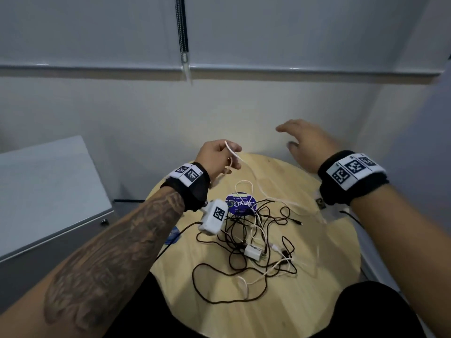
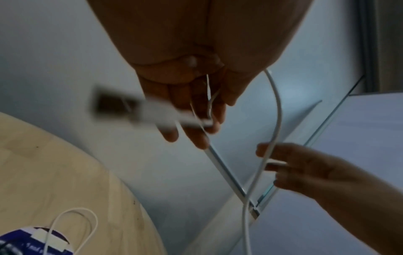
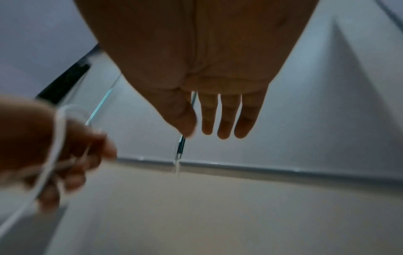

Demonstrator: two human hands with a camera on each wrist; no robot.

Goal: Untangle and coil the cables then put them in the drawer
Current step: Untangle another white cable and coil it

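My left hand [image 1: 223, 156] is raised over the far edge of the round wooden table [image 1: 317, 301] and grips a white cable [image 1: 246, 164] with a few loops wound round its fingers. The cable's USB plug [image 2: 122, 106] sticks out blurred beside the fingers [image 2: 196, 136]. From the hand the white cable [image 2: 276, 110] runs down into a tangle of black and white cables [image 1: 253, 242] at the table's middle, with a white charger block [image 1: 252, 252] in it. My right hand [image 1: 306, 142] hovers to the right, fingers [image 3: 226, 120] straight and spread, holding nothing.
A grey cabinet [image 1: 46, 191] with a small knob stands left of the table. A round blue sticker [image 1: 240, 204] lies under the cables. A wall with a window ledge is close behind the table. My dark-clothed knees sit under the near edge.
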